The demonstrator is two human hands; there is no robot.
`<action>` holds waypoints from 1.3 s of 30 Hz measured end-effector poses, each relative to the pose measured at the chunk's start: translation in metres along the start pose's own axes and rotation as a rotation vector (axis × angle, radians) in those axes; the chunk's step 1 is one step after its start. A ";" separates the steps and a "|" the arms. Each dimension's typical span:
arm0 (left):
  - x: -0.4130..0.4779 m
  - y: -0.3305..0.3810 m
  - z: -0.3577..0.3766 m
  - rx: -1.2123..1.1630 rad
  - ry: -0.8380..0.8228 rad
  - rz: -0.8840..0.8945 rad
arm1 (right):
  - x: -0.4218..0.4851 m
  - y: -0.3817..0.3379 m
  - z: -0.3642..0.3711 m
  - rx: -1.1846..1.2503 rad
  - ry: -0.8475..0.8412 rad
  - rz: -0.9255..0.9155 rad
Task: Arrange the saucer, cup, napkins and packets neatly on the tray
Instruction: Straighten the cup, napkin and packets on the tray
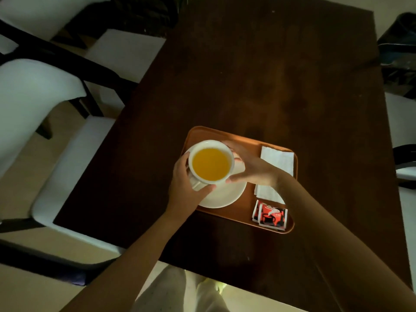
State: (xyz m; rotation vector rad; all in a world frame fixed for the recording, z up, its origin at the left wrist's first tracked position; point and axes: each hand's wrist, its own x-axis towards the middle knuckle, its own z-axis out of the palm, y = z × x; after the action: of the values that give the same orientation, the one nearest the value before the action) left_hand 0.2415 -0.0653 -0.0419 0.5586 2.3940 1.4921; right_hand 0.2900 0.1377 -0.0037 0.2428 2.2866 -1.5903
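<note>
Both hands grip the cup [211,165] of orange liquid over the saucer [221,195] at the tray's [227,137] left end, left hand [188,188] at its handle side, right hand [249,166] across its far rim, with napkins [278,162] at the tray's right side and packets [270,213] in its near right corner.

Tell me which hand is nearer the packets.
Right. The right hand grips the cup's right side, with its wrist lying over the napkins just beyond the packets. The left hand grips the cup's left side, across the saucer from them.
</note>
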 end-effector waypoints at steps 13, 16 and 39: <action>0.071 0.013 -0.037 0.090 -0.718 0.199 | -0.031 0.008 0.073 0.070 0.659 0.062; 0.081 0.012 -0.036 0.116 -0.806 0.199 | -0.033 0.007 0.084 0.096 0.745 0.104; 0.092 0.016 -0.057 0.214 -1.017 0.089 | -0.046 -0.005 0.103 -0.022 0.672 0.145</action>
State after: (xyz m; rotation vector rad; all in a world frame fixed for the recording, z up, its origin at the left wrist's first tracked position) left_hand 0.1387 -0.0631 -0.0048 1.1383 1.7012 0.6691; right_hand 0.3492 0.0422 -0.0147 1.0495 2.6688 -1.5658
